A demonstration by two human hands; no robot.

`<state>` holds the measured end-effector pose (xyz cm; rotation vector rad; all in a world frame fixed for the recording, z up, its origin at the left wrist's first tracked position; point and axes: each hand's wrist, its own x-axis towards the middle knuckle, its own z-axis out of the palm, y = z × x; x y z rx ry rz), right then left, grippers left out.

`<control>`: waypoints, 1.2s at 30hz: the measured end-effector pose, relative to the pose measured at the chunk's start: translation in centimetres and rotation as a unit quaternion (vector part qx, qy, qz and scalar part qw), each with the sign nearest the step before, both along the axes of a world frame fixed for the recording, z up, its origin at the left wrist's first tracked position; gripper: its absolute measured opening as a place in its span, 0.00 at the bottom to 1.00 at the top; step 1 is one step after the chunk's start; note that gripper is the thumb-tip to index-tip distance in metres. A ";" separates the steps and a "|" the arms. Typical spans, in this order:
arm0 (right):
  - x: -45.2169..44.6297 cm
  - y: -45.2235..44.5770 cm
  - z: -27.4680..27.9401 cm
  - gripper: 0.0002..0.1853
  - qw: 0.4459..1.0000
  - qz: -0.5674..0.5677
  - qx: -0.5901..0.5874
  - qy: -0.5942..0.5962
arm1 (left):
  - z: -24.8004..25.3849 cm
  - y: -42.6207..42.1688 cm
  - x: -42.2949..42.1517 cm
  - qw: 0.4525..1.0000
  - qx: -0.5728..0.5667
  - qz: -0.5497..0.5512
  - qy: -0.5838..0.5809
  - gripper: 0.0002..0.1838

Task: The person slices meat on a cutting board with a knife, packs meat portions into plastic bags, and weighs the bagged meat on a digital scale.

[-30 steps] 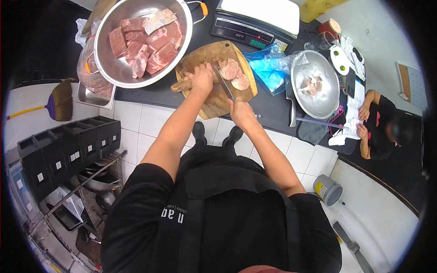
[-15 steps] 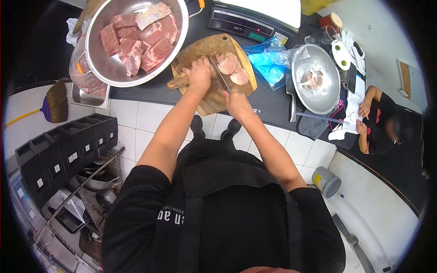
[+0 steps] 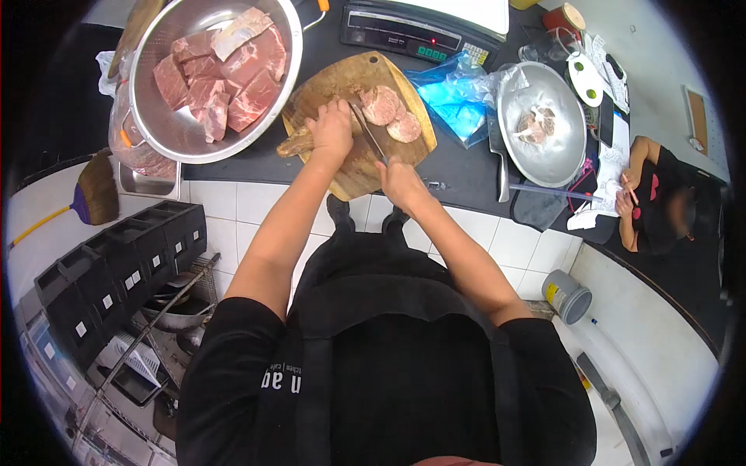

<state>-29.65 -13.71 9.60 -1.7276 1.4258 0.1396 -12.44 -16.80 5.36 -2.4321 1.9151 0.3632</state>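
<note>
A wooden cutting board [image 3: 350, 175] lies at the counter's front edge. My left hand [image 3: 332, 130] is closed over a long brownish piece of meat [image 3: 294, 143], whose end sticks out to the left; the hand hides its middle. In my right hand [image 3: 402, 183] is the handle of a knife [image 3: 368, 133]. Its blade slants up and left across the board, close to the left fingertips. Right of the blade lie round pink meat slices, an upper slice [image 3: 380, 106] and a lower slice [image 3: 405, 127].
Left of the board, a steel colander [image 3: 140, 93] holds several red meat chunks. A digital scale [image 3: 420, 35] stands behind. To the right are a blue plastic bag [image 3: 454, 101], a cleaver [image 3: 501, 175] and a metal bowl [image 3: 571, 116] with meat scraps. Another person [image 3: 657, 194] sits far right with papers.
The view has shifted slightly, so the counter things appear a little farther left. My hands keep nearly the same grip and place on the board; the knife blade has barely moved.
</note>
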 end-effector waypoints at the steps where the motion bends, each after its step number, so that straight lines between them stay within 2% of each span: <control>1: 0.5 -0.3 -0.6 0.23 1.000 -0.003 0.005 0.001 | -0.2 0.1 0.2 1.000 0.005 -0.003 0.001 0.24; 3: 2.1 -2.2 -1.9 0.24 0.999 -0.003 -0.014 -0.047 | -0.3 -0.2 0.2 1.000 0.003 -0.010 0.003 0.25; 7: 1.9 -2.1 -2.3 0.24 0.999 -0.004 -0.028 -0.046 | 0.7 -0.1 -0.4 1.000 0.006 -0.004 -0.003 0.24; 10: 0.0 -0.5 -1.2 0.23 0.999 0.002 0.010 -0.034 | 0.5 -0.3 -0.2 1.000 0.021 0.011 -0.006 0.24; 12: -0.2 -0.5 -1.7 0.23 0.999 0.008 0.017 -0.036 | 0.3 -0.5 0.2 1.000 0.000 -0.008 0.001 0.29; 18: 2.2 -2.3 -5.1 0.23 0.996 -0.008 -0.035 -0.078 | 0.7 -0.7 0.7 1.000 0.011 -0.027 -0.001 0.31; 22: 0.2 -0.9 -4.6 0.23 0.999 0.016 -0.014 -0.047 | 0.0 -1.2 1.0 1.000 -0.013 -0.011 -0.023 0.32; 24: 0.8 -0.6 -4.5 0.24 0.999 -0.016 -0.023 -0.045 | 0.6 -0.6 0.7 1.000 0.007 -0.023 -0.001 0.30; 28: 1.1 -2.6 -4.2 0.27 0.998 0.010 -0.008 -0.061 | 1.9 -0.1 1.0 0.998 0.004 -0.056 -0.004 0.32; 31: -0.3 -2.1 -4.9 0.29 0.998 0.009 -0.016 -0.059 | 1.9 0.5 0.7 0.998 -0.025 -0.051 -0.031 0.31; 33: -0.4 -2.2 -2.5 0.30 1.000 -0.001 0.011 -0.029 | 0.4 0.5 0.4 0.998 -0.038 0.007 -0.040 0.25; 34: -0.4 -1.8 -0.9 0.26 0.999 -0.025 0.004 -0.042 | -0.2 0.6 0.5 0.998 -0.038 0.014 -0.041 0.25; 36: -0.4 -0.8 0.9 0.26 0.999 -0.014 -0.024 -0.038 | -1.1 0.9 0.8 0.995 -0.089 -0.017 -0.041 0.19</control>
